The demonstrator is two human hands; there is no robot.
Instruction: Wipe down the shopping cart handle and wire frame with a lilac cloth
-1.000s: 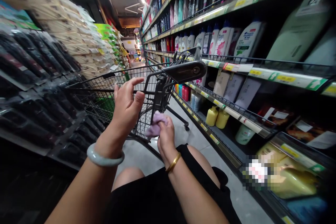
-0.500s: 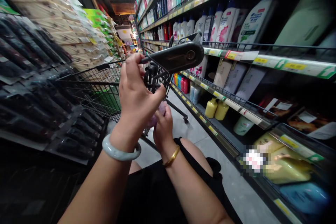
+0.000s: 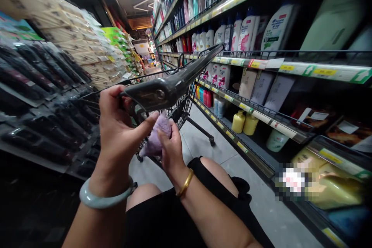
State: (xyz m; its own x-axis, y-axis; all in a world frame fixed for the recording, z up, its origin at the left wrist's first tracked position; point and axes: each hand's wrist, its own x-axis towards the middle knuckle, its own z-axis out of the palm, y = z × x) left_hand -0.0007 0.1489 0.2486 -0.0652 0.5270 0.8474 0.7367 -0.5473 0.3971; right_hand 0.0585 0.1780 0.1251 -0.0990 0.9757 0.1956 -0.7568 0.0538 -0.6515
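Note:
A dark plastic shopping cart handle (image 3: 174,79) slants across the middle of the head view. My left hand (image 3: 117,131), with a pale bangle at the wrist, has its fingers curled over the handle's near left end; its thumb stretches toward the cloth. Just below the handle, my right hand (image 3: 173,149), wearing a gold bracelet, pinches a fuzzy purple cloth (image 3: 159,133) between thumb and fingers. The cloth is bunched up close under the handle, and I cannot tell whether it touches the frame. Part of the wire cart basket (image 3: 181,102) shows behind it.
Shelves of shampoo bottles (image 3: 248,33) line the right side, with yellow bottles (image 3: 245,122) on a low shelf. Packaged goods (image 3: 52,73) are stacked at left. A cart wheel (image 3: 212,139) rests on the grey tiled floor (image 3: 200,139). My knees are bent below.
The handle's near end has swung left and toward me, and my left hand has moved left and down with it. More of the purple cloth shows in my right hand.

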